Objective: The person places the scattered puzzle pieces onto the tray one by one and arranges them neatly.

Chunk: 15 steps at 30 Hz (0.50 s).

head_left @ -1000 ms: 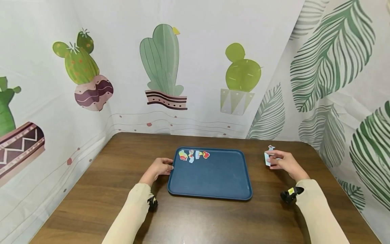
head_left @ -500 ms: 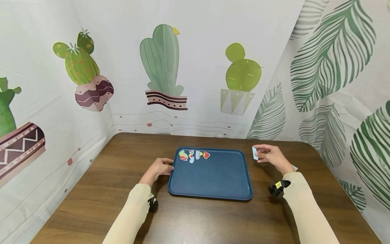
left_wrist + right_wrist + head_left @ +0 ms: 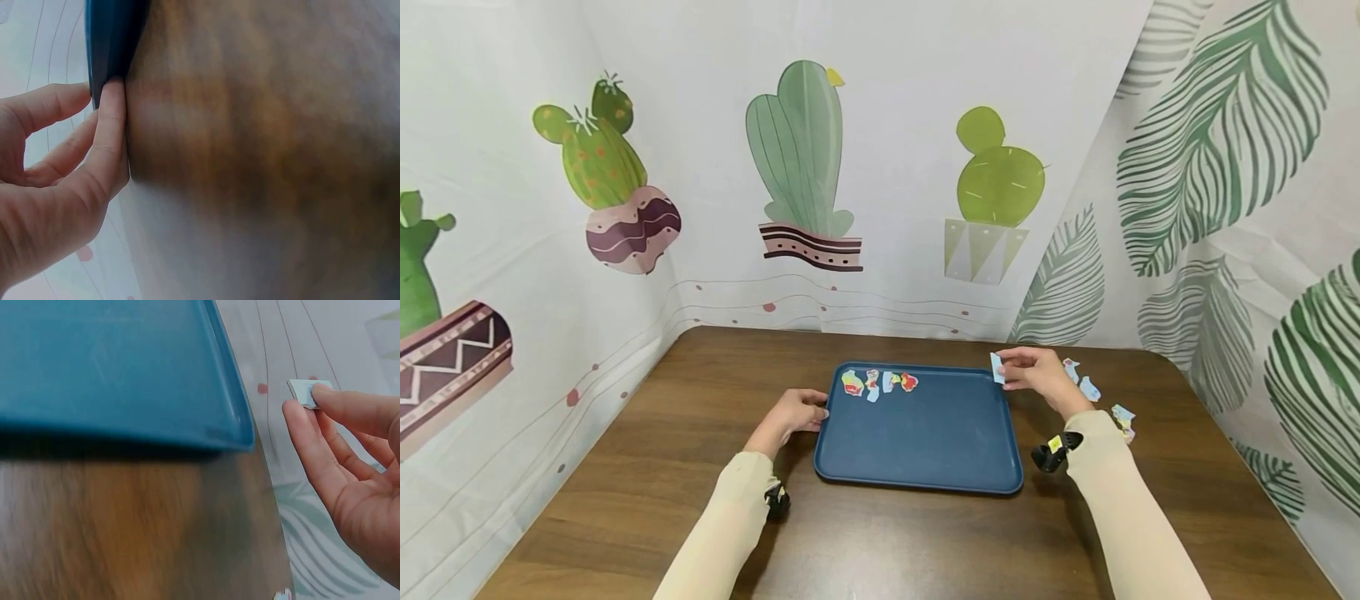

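My right hand pinches a small pale-blue jigsaw-like paper piece between thumb and fingertips, over the back right corner of a blue tray. In the right wrist view the piece looks thin and flat with straight edges, and its printed side is mostly hidden. My left hand grips the tray's left edge; in the left wrist view thumb and forefinger meet the tray rim from two sides. Along the tray's back left lie several cut-out picture pieces, coloured red, yellow and pale blue.
More loose pieces lie on the brown wooden table to the right of the tray, including one beside my right sleeve. A cloth printed with cacti and leaves hangs behind and beside the table.
My right hand has moved left from the table's right side to the tray's back right corner, carrying the pale-blue piece and uncovering loose pieces behind it. My left hand stays at the tray's edge.
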### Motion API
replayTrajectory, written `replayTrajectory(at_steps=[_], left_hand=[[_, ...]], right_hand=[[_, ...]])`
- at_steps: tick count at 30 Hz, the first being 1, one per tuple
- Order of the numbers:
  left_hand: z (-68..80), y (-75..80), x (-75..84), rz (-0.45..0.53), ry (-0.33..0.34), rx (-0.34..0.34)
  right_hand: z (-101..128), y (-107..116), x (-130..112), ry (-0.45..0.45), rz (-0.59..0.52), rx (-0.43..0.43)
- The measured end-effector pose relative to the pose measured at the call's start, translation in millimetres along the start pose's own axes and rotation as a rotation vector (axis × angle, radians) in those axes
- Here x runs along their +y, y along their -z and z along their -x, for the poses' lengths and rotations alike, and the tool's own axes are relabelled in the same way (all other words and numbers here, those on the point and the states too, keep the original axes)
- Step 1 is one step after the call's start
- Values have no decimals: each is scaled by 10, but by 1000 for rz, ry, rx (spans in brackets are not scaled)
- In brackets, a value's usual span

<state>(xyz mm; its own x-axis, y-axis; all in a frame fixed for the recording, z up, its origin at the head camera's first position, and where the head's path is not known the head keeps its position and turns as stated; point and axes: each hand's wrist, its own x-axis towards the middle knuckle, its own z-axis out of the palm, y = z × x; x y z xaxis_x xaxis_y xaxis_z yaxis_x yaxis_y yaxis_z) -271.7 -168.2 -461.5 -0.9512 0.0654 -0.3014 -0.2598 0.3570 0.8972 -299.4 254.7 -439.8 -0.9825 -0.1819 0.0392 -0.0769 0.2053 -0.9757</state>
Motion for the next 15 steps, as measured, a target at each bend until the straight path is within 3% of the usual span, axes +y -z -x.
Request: replayTrajectory(at_steps=[15], left_hand=[[4,4,7,-17,10,3]], right_hand=[[-195,-450,-111,-60,20,-31]])
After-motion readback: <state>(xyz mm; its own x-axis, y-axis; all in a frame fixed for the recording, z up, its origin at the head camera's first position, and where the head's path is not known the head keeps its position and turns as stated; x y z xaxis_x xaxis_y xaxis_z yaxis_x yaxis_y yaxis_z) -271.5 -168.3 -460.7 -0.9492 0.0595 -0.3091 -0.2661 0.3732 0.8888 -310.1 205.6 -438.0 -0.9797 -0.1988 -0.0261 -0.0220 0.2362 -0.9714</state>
